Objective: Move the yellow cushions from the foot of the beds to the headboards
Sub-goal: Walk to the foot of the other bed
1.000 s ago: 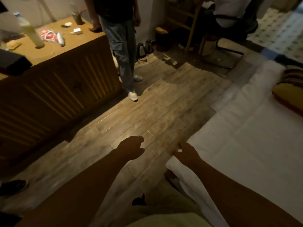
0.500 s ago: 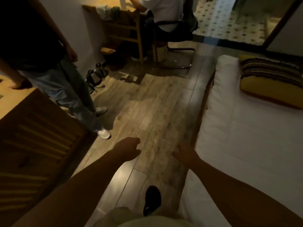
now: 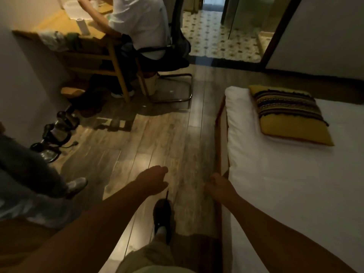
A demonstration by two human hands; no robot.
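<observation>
A yellow cushion (image 3: 289, 115) with dark woven stripes lies flat on the white bed (image 3: 279, 190) near its far end, at the right of the view. Both my arms reach forward over the wooden floor beside the bed. My left hand (image 3: 152, 182) hangs over the floorboards with fingers loosely curled and nothing in it. My right hand (image 3: 217, 186) is at the bed's near left edge, fingers curled, holding nothing I can make out. The cushion is well beyond both hands.
A seated person (image 3: 137, 26) on a chair (image 3: 173, 83) at a wooden desk (image 3: 82, 46) fills the far left. A standing person's legs (image 3: 35, 174) are at the left edge. Shoes (image 3: 57, 133) lie by the wall. A tiled doorway (image 3: 220, 36) opens ahead.
My view has swung right and moved forward along the bed; the cushion now sits closer and fuller in view. Both hands stay held out in front, empty.
</observation>
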